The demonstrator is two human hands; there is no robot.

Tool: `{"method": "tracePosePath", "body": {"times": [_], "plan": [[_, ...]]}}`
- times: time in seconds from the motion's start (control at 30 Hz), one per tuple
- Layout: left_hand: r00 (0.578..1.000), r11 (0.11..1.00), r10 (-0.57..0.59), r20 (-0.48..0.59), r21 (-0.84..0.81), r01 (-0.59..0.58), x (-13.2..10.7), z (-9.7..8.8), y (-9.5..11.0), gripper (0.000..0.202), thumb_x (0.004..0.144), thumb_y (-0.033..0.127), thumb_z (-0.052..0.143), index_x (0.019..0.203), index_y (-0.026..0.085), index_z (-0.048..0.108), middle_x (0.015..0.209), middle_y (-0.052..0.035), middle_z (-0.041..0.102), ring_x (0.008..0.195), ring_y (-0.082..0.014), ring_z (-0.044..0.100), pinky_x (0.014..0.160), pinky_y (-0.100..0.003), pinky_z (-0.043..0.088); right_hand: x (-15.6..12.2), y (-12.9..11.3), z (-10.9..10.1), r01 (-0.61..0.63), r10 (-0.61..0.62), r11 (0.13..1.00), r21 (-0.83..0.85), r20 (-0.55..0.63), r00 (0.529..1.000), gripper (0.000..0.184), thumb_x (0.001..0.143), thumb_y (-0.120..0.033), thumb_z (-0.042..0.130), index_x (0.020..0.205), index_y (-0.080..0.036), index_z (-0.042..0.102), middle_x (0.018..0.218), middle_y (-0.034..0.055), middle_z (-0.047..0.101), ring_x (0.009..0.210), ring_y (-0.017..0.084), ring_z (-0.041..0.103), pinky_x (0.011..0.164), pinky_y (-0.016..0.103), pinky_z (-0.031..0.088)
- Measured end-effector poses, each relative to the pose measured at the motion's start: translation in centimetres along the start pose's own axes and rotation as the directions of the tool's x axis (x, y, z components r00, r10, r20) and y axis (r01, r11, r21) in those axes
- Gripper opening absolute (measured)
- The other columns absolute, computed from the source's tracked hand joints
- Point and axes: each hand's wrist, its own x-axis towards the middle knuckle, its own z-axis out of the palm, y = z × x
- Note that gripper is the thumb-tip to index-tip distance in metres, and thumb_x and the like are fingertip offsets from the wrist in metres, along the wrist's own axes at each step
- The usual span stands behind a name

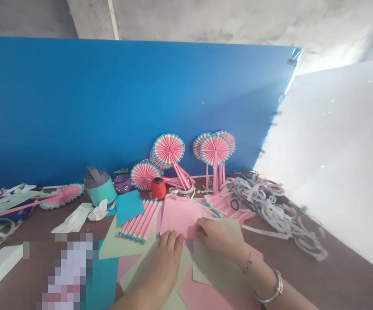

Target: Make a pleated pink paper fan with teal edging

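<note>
My left hand [160, 262] lies flat, fingers stretched out, on pale green paper [131, 249] with its fingertips at the near edge of a pink paper sheet [178, 215]. My right hand [217, 237] rests on another green sheet [219, 267], its fingers curled and pinching the pink sheet's near right corner. A bracelet and a bangle are on the right wrist. More pink paper [206, 297] lies under both hands.
Pink pleated paper fans [169, 148] lean against a blue board [125, 107]. Folded pink strips [141, 219], a teal square [128, 206], an orange thread spool [158, 188], a teal tape roll [100, 187], a purple toy [122, 182], white paper offcuts [270, 202] and a white board [341, 163] surround the hands.
</note>
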Motion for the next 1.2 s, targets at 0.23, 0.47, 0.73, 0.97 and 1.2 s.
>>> {"method": "tracePosePath", "body": {"times": [0.23, 0.47, 0.73, 0.97, 1.2], "plan": [[0.999, 0.999, -0.017, 0.037, -0.047, 0.018, -0.5, 1.8, -0.5, 0.076, 0.069, -0.004, 0.037, 0.141, 0.018, 0.029, 0.141, -0.0135, 0.042, 0.132, -0.0321, 0.035, 0.103, -0.052, 0.033, 0.1, 0.5, 0.4, 0.012, -0.013, 0.999, 0.037, 0.032, 0.999, 0.02, 0.084, -0.014, 0.041, 0.073, -0.018, 0.057, 0.08, 0.0028, 0.065, 0.071, 0.013, 0.059, 0.062, 0.022, 0.034], [0.987, 0.993, -0.033, 0.16, -0.104, 0.05, 0.0, 1.2, -0.6, 0.078, 0.07, -0.005, 0.034, 0.143, 0.022, 0.028, 0.147, -0.0123, 0.036, 0.136, -0.0313, 0.027, 0.107, -0.054, 0.026, 0.4, 0.8, 0.9, 0.003, -0.003, 1.0, -0.013, 0.04, 0.999, 0.022, 0.084, -0.013, 0.042, 0.066, -0.017, 0.053, 0.072, 0.001, 0.061, 0.063, 0.011, 0.054, 0.058, 0.021, 0.03], [0.946, 0.982, -0.065, 0.317, -0.146, 0.117, 0.8, 0.1, -0.5, 0.075, 0.069, -0.001, 0.036, 0.142, 0.018, 0.033, 0.149, -0.0161, 0.03, 0.137, -0.0324, 0.024, 0.108, -0.056, 0.021, 0.5, 0.9, 1.3, 0.022, -0.021, 0.999, -0.048, 0.014, 1.0, 0.024, 0.085, -0.013, 0.04, 0.066, -0.017, 0.053, 0.07, 0.0001, 0.059, 0.062, 0.01, 0.052, 0.058, 0.02, 0.029], [0.915, 0.981, -0.046, 0.402, -0.156, 0.118, 1.4, -1.9, -0.3, 0.07, 0.074, 0.003, 0.036, 0.142, 0.015, 0.032, 0.147, -0.0205, 0.03, 0.137, -0.0334, 0.023, 0.108, -0.057, 0.021, 0.4, 0.8, 1.3, 0.042, -0.042, 0.999, -0.024, 0.003, 0.999, 0.023, 0.085, -0.012, 0.04, 0.068, -0.016, 0.054, 0.073, 0.0015, 0.059, 0.065, 0.01, 0.052, 0.06, 0.02, 0.03], [0.926, 0.99, -0.053, 0.374, -0.1, 0.097, 1.1, -1.6, -0.2, 0.072, 0.072, 0.003, 0.038, 0.142, 0.017, 0.032, 0.147, -0.0201, 0.031, 0.135, -0.0376, 0.026, 0.104, -0.061, 0.026, 0.4, 0.8, 1.2, 0.005, -0.005, 1.0, 0.002, 0.04, 0.999, 0.021, 0.083, -0.013, 0.041, 0.071, -0.016, 0.057, 0.076, 0.0025, 0.061, 0.065, 0.012, 0.052, 0.06, 0.022, 0.031]]}}
